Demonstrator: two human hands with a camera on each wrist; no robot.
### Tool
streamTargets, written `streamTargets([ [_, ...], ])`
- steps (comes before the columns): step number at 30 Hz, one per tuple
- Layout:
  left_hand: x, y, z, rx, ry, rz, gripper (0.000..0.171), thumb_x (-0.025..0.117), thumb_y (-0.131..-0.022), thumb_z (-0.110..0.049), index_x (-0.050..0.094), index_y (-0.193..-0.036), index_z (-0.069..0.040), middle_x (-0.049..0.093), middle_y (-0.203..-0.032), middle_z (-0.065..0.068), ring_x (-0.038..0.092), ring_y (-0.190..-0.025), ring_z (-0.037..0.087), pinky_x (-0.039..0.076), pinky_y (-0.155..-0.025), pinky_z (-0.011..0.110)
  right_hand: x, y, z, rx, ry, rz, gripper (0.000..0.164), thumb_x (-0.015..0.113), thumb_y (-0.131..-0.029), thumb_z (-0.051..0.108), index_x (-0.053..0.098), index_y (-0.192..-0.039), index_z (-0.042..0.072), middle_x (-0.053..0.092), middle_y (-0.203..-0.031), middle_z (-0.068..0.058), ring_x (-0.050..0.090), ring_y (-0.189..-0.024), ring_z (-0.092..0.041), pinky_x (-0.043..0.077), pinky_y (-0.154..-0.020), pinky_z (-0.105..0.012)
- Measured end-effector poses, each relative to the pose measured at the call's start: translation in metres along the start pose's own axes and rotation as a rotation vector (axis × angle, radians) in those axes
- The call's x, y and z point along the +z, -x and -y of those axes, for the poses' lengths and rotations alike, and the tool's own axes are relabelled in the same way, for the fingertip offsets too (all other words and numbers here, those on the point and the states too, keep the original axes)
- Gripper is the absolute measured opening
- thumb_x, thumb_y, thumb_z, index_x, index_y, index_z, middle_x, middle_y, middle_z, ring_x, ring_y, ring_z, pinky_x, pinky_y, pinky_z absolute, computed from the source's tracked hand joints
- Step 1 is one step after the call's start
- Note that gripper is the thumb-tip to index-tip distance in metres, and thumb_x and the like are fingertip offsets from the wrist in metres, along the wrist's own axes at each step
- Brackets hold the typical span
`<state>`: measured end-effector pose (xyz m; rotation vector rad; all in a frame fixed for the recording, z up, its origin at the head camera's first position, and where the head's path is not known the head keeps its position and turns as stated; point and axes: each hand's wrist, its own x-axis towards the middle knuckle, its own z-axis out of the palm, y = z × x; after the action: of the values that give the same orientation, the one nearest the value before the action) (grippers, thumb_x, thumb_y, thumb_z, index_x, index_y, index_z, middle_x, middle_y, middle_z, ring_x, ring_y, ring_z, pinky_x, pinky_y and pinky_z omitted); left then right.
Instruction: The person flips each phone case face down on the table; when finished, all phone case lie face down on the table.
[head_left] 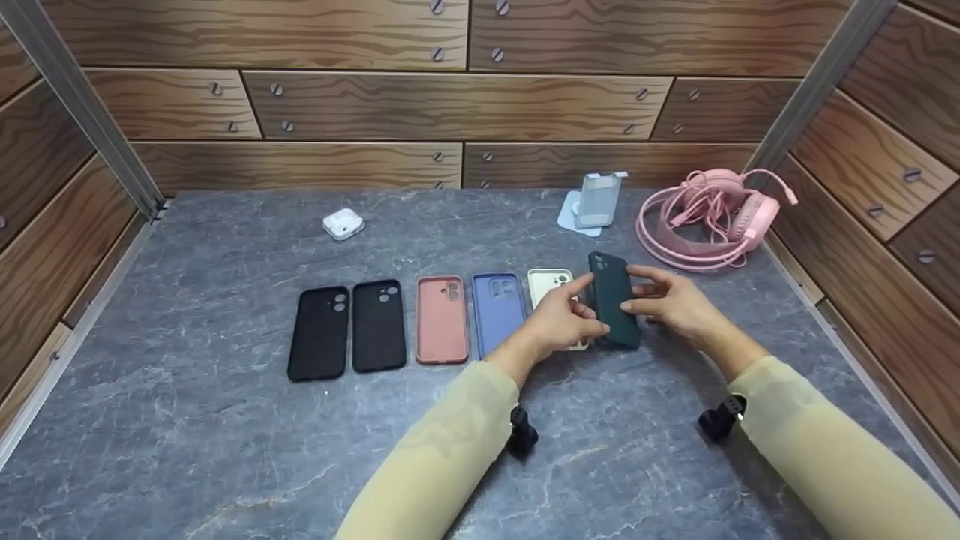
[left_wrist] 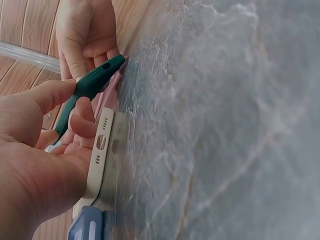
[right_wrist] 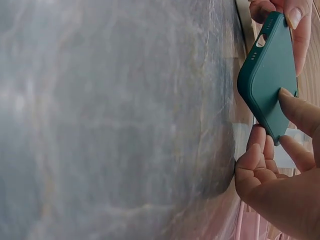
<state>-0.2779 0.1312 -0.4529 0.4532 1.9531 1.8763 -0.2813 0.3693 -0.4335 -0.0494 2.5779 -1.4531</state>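
A dark green phone case (head_left: 613,296) is tilted up at the right end of a row of cases, its back facing up with the camera cutout at the far end. My left hand (head_left: 556,322) pinches its left edge, thumb near the close corner. From the right side, my right hand (head_left: 675,304) grips it, thumb on the back and other fingers at the edge and beneath. The port cutout shows on the green case's short end (right_wrist: 261,41) in the right wrist view. Right under my left hand lies a cream phone case (left_wrist: 100,150), partly hidden in the head view.
Left of the cream case lie a blue case (head_left: 496,304), a pink case (head_left: 441,322) and two black cases (head_left: 379,330). Behind them are a small white box (head_left: 343,223), a light phone stand (head_left: 598,202) and a pink headset (head_left: 752,219). Wood-patterned walls enclose the table.
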Motion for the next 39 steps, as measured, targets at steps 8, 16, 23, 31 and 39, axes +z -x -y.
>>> streamTargets([
  [8, 0.001, 0.0, 0.0, -0.027, -0.03, -0.05, 0.089, 0.084, -0.086, 0.004, 0.042, -0.164, -0.012, 0.065, -0.083, 0.003, 0.058, -0.067, 0.012, 0.048, -0.056, 0.025, 0.002, -0.003, -0.001, -0.016, 0.042, -0.014, 0.079, 0.08, -0.096, 0.014, 0.039, -0.163, 0.003, 0.06, -0.14, -0.031, 0.061, -0.118, -0.028, 0.056, -0.083, -0.03],
  [16, 0.006, 0.0, 0.002, -0.04, -0.092, -0.089, 0.084, 0.084, -0.089, -0.003, 0.044, -0.163, -0.012, 0.063, -0.088, 0.003, 0.06, -0.067, 0.014, 0.052, -0.06, 0.027, 0.003, -0.005, -0.006, -0.044, 0.078, -0.032, 0.077, 0.079, -0.096, 0.011, 0.04, -0.162, 0.0, 0.06, -0.139, -0.033, 0.06, -0.123, -0.035, 0.053, -0.08, -0.022],
  [23, 0.01, 0.0, 0.003, -0.029, -0.174, -0.108, 0.084, 0.085, -0.088, 0.0, 0.046, -0.162, -0.011, 0.061, -0.086, 0.0, 0.058, -0.069, 0.011, 0.05, -0.061, 0.024, 0.003, -0.005, -0.008, -0.065, 0.069, -0.039, 0.076, 0.08, -0.095, 0.008, 0.041, -0.159, -0.004, 0.063, -0.134, -0.035, 0.064, -0.111, -0.023, 0.054, -0.077, -0.022],
  [31, 0.011, -0.002, 0.004, -0.027, -0.239, -0.126, 0.084, 0.087, -0.085, 0.0, 0.049, -0.16, -0.009, 0.059, -0.081, -0.002, 0.055, -0.067, 0.009, 0.049, -0.06, 0.022, 0.003, -0.003, -0.007, -0.071, 0.063, -0.037, 0.076, 0.081, -0.093, 0.007, 0.044, -0.158, -0.005, 0.064, -0.131, -0.034, 0.066, -0.103, -0.016, 0.054, -0.077, -0.022],
  [39, 0.011, -0.004, 0.003, -0.055, -0.302, -0.127, 0.083, 0.087, -0.085, -0.001, 0.049, -0.159, -0.007, 0.059, -0.079, -0.003, 0.056, -0.067, 0.009, 0.048, -0.062, 0.022, 0.003, -0.004, -0.009, -0.08, 0.085, -0.039, 0.074, 0.081, -0.093, 0.007, 0.045, -0.157, -0.005, 0.063, -0.13, -0.033, 0.065, -0.106, -0.023, 0.053, -0.077, -0.021],
])
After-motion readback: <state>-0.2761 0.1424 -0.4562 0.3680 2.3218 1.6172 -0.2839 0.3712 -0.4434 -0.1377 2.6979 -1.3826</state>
